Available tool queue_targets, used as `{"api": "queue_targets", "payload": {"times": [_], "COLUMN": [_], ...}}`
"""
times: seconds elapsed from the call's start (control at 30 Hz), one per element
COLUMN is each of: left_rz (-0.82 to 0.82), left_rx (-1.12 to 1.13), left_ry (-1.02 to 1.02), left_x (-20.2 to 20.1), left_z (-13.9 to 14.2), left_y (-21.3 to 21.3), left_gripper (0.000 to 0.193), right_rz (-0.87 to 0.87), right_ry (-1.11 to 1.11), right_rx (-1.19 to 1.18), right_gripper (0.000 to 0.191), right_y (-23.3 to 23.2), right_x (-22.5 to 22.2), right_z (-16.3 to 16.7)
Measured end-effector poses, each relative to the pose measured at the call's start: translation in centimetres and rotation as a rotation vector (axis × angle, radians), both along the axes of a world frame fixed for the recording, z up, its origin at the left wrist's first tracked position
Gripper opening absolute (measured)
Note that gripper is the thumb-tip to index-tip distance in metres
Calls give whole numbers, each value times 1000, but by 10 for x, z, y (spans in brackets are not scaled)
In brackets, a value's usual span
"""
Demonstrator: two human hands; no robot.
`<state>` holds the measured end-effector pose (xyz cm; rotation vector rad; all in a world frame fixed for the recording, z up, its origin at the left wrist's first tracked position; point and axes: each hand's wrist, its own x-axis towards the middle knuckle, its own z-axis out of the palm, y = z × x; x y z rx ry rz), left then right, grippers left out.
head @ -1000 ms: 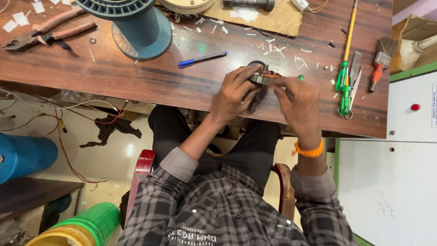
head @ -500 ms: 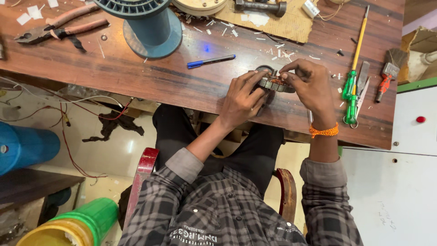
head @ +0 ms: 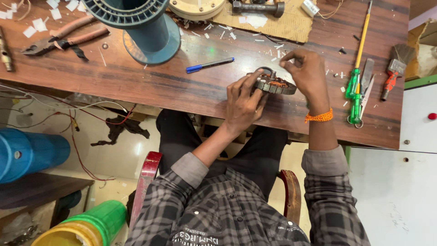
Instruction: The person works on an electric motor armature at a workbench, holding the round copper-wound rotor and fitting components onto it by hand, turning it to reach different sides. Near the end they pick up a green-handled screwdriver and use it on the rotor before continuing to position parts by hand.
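- stator [head: 273, 85]: round metal ring w/ copper-coloured windings, lying on the wood table [head: 150, 86], near its near edge, right of centre.
- left hand [head: 243, 102]: fingers curled on the stator's left rim, clamped on it, thumb on the near side.
- right hand [head: 307, 75]: just right of and above the stator, thumb and forefinger pinched together at its far edge; can't tell what they pinch, if anything. orange band [head: 318, 116] on the wrist.
- blue pen [head: 209, 65]: flat on table, left of the stator and a bit farther, apart from both hands.
- teal spool [head: 143, 25]: upright, far left of the pen.
- pliers [head: 63, 38]: red handles, far left of table.
- green screwdrivers [head: 354, 91]: right of the right hand, lying near-to-far; one w/ a long yellow shaft.
- brush [head: 393, 68]: red handle, farther right, near table edge.
- cardboard [head: 273, 23]: at far edge, w/ a dark metal bar [head: 257, 7] on it.
- white paper bits scattered over the far half of the table.
- person sits on a red chair [head: 145, 182], checked shirt.
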<state>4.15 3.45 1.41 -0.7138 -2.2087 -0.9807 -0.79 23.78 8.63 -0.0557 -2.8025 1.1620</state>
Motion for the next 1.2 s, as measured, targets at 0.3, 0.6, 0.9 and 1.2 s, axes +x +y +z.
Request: {"api": "queue_targets", "payload": {"times": [0.3, 0.6, 0.9, 1.2], "left_rz": [-435, -604, -554, -416], "left_rx": [-85, 171, 90, -170], "left_ry": [60, -181, -168, 183], "left_x": [-33, -48, -53, -36], "left_z": [11, 17, 12, -8], "left_y": [-16, -13, -14, -32], "left_gripper": [66, 88, 64, 46], "right_rz": [-91, -100, 22, -17], "right_ry": [-36, -94, 272, 427], "right_rx": [-226, -109, 382, 261], "right_gripper": [12, 11, 7, 7], "right_y": [41, -3, -36, -55], "right_x": [44, 105, 119, 116], "right_z": [-16, 28, -3, -71]}}
